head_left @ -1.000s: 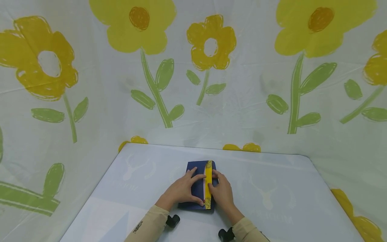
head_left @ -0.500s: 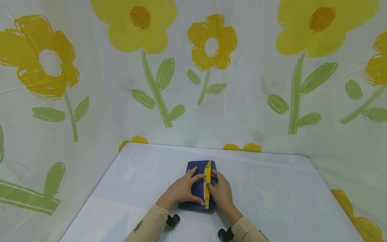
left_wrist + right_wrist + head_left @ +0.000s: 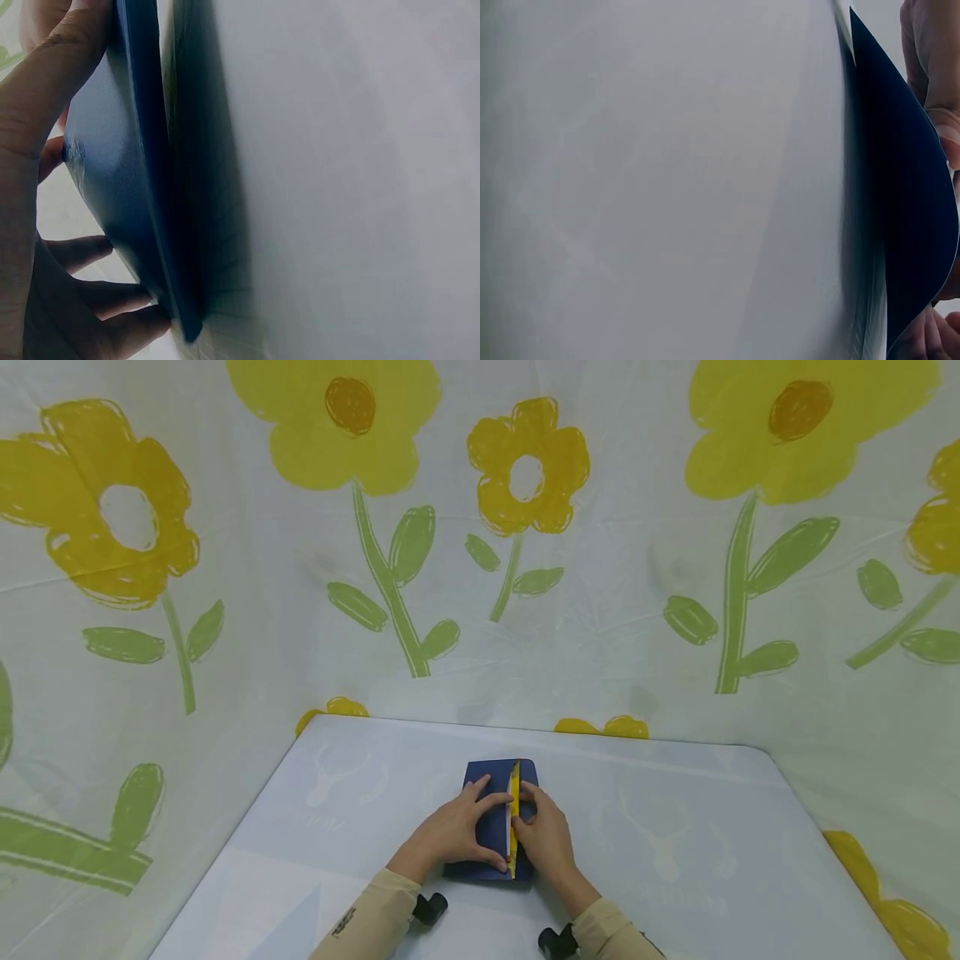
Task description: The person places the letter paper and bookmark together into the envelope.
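Note:
A dark blue booklet (image 3: 491,833) lies on the white table, with a narrow yellow strip (image 3: 515,785) along its right part. My left hand (image 3: 448,829) rests on the cover with fingers spread, the index fingertip and thumb close beside the strip. From the right, my right hand (image 3: 550,841) pinches the yellow-sided flap, which stands almost edge-on between the hands. A blue sheet (image 3: 907,172) bows upward under the right fingers in the right wrist view. In the left wrist view, my left thumb (image 3: 52,82) lies over the blue cover (image 3: 112,150), which is raised at this edge.
The white table (image 3: 360,793) extends around the booklet on all sides. Behind it hangs a cloth backdrop (image 3: 600,652) printed with yellow flowers. Black wrist devices (image 3: 430,908) sit under both sleeves, close to the tabletop.
The yellow strip has narrowed in view as its flap tilts up and leftward. My right hand has shifted slightly left with it; the left hand has stayed in place.

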`<state>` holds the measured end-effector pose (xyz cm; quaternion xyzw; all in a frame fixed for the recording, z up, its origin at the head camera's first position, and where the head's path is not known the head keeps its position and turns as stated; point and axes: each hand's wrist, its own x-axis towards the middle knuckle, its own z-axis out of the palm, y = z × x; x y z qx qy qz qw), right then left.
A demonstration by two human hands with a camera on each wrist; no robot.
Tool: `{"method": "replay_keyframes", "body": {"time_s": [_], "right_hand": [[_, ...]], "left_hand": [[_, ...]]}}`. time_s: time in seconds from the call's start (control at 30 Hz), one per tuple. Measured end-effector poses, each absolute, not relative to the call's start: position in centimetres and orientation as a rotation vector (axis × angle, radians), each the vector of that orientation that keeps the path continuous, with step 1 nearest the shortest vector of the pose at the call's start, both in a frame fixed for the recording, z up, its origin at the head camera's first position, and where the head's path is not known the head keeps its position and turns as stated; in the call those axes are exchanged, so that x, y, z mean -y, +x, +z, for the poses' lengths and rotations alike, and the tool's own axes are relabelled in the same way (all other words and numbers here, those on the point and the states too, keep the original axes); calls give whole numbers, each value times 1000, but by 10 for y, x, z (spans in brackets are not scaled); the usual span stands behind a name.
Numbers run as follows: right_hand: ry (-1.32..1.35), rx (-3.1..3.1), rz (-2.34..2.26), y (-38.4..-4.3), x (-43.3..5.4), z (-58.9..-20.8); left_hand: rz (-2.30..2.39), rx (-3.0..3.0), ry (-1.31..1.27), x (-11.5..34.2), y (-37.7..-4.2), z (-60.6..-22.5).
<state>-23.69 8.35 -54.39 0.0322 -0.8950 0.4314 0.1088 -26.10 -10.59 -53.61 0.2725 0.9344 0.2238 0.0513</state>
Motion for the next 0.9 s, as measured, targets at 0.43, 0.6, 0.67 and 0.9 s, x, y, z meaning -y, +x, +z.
{"method": "replay_keyframes", "body": {"time_s": [0.43,0.6,0.67,0.9], "right_hand": [[116,2639,1300,-233,-84,-544],[116,2660,1306,-232,-83,-543],[118,2665,1311,-231,-83,-543],[136,2666,1316,-232,-84,-544]], "left_hand": [[693,-2845,835,106,-261,-536],[697,-2848,840,107,-261,-536],[700,-2848,838,107,-261,-537],[701,-2844,845,106,-261,-537]]}}
